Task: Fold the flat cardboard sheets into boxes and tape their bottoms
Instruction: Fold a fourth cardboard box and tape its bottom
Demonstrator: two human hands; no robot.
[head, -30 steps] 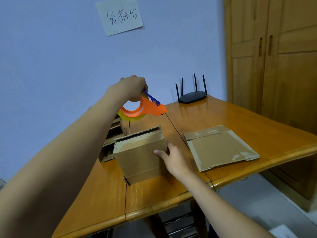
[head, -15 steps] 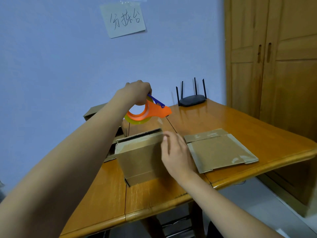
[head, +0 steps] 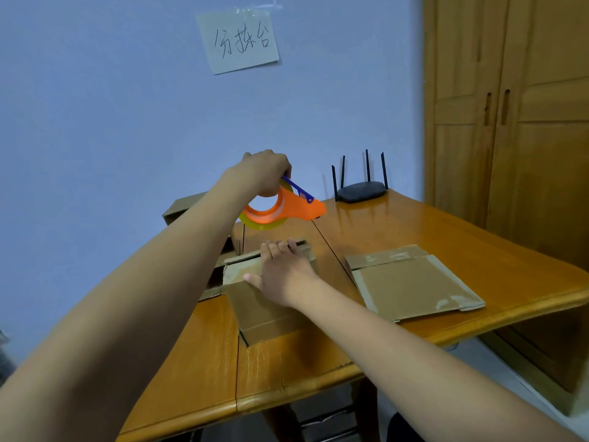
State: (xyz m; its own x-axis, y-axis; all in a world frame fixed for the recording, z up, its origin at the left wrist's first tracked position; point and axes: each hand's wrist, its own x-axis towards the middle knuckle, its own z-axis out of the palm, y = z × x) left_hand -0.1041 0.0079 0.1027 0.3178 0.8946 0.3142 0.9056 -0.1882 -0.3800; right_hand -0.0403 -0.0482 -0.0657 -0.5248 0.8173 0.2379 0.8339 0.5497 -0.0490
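Starting at the left, some brown cardboard boxes [head: 188,207] stand at the back of the orange-brown wooden counter [head: 414,228], close to the blue wall, and the left forearm partly hides them. The left hand [head: 263,173] is raised above the counter, and its grip is closed around the orange plastic tape dispenser with a blue blade guard [head: 287,207], which carries a roll of clear yellowish tape. The dispenser is in the air, above and behind the folded brown cardboard box [head: 255,301], and it does not touch the box.

This box stands near the middle of the counter, with its taped side facing up. The right hand [head: 282,275] lies flat on the top of the box; the fingers are almost straight and reach to the far edge, and the thumb points to the left. It presses on the box and does not hold anything.

Further to the right, a flat brown cardboard sheet with tape strips on its edges [head: 411,282] lies on the counter, apart from the box. Behind it, at the far edge, sits a black router with four antennas [head: 361,191]. A grey paper note with handwritten characters [head: 239,41] is taped on the wall, and a wooden wardrobe [head: 510,122] stands at the right.
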